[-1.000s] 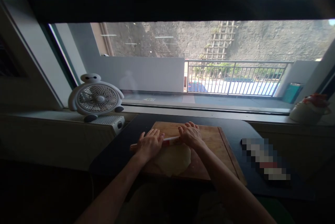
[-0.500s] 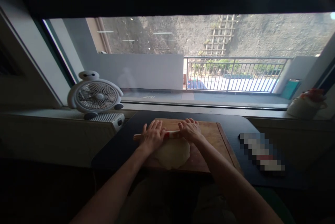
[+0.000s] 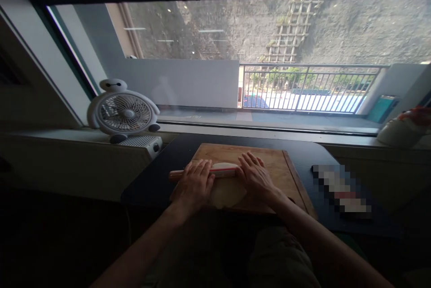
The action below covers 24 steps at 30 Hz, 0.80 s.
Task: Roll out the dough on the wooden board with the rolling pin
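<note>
Clearly, your left hand [image 3: 197, 181] and right hand [image 3: 256, 175] lie outstretched on one cylindrical rolling pin [image 3: 224, 171]. Beneath are one smooth dough sheet [image 3: 227, 193] and one wooden board [image 3: 282, 175].

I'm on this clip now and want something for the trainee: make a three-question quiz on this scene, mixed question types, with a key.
1. True or false: the left hand and the right hand both rest on the rolling pin.
2. On which side of the hands in the picture does the fan stand? A) left, B) right, C) between them.
3. What lies under the rolling pin, and on what does it lie?

Key:
1. True.
2. A.
3. A flat, pale sheet of dough, lying on a wooden board.
</note>
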{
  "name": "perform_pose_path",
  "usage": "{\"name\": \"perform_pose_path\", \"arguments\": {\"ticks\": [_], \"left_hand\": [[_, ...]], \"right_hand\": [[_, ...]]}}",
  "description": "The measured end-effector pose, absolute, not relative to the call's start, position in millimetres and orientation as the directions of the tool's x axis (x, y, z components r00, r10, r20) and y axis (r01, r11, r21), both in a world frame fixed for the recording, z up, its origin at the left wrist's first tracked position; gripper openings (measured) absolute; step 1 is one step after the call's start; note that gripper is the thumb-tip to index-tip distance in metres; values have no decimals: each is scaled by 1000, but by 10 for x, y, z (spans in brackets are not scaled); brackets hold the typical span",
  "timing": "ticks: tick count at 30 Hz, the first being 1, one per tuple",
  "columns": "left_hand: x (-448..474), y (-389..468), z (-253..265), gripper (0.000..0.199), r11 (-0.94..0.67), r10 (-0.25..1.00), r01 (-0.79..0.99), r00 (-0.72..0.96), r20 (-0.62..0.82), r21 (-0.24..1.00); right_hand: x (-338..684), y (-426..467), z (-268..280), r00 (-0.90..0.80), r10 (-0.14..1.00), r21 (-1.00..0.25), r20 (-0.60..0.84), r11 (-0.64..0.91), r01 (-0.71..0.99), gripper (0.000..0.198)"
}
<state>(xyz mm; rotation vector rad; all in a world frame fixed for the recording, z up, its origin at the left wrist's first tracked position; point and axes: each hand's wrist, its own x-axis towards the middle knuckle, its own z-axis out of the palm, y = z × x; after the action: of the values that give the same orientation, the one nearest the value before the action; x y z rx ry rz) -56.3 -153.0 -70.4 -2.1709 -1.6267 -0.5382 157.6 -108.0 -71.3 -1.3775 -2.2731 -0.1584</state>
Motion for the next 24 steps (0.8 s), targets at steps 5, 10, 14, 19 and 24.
{"name": "perform_pose_path", "arguments": {"ticks": [5, 10, 14, 19, 24], "left_hand": [[-503, -815, -623, 48, -108, 878, 993, 78, 473, 37], [-452, -668, -534, 42, -134, 873, 990, 97, 477, 44], [-516, -1216, -650, 43, -223, 851, 975, 197, 487, -5], [-646, -1552, -779, 49, -310, 815, 946, 314, 487, -92], [-629, -1030, -578, 47, -199, 887, 979, 162, 433, 40]], "right_hand": [[1370, -525, -447, -270, 919, -174, 287, 328, 929, 42], [1359, -437, -424, -259, 936, -181, 240, 305, 935, 43], [1460, -891, -629, -343, 842, -161, 417, 440, 883, 42], [1587, -1196, -680, -448, 767, -161, 460, 568, 807, 38], [1415, -786, -517, -334, 892, -197, 306, 402, 894, 36]]}}
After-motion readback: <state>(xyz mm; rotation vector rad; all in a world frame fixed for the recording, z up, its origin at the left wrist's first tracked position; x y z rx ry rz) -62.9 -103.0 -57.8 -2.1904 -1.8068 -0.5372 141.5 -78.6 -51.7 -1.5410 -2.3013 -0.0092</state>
